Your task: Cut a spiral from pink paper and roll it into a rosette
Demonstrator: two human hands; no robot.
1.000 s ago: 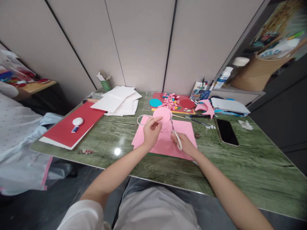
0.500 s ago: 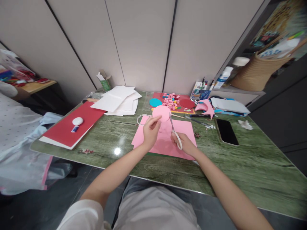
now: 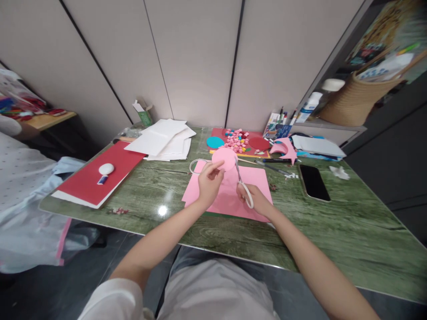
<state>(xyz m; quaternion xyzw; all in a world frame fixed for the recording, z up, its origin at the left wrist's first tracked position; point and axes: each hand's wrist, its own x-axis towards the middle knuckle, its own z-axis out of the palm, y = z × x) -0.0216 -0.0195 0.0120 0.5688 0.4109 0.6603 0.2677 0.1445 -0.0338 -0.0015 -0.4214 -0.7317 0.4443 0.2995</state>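
Between finger and thumb, my left hand (image 3: 210,181) pinches a round piece of pink paper (image 3: 223,157) above the table. My right hand (image 3: 255,198) grips scissors (image 3: 247,194) by their white handles, with the blades pointing up at the circle's right edge. Whether the blades are parted I cannot make out. Beneath both hands lie pink paper sheets (image 3: 230,202), with a strip of green showing under their front edge. A white ring-shaped loop (image 3: 194,166) rests just left of my left hand, partly covered.
A blue circle (image 3: 215,142), a red circle (image 3: 259,143) and small pink pieces (image 3: 236,141) lie behind. White sheets (image 3: 160,140) and a red sheet (image 3: 90,180) are left; pink offcuts (image 3: 283,150) and a phone (image 3: 314,182) right. Another person's clothing (image 3: 26,195) shows far left.
The view has shifted slightly. Both hands keep their hold, with the paper circle and scissors in nearly the same place.
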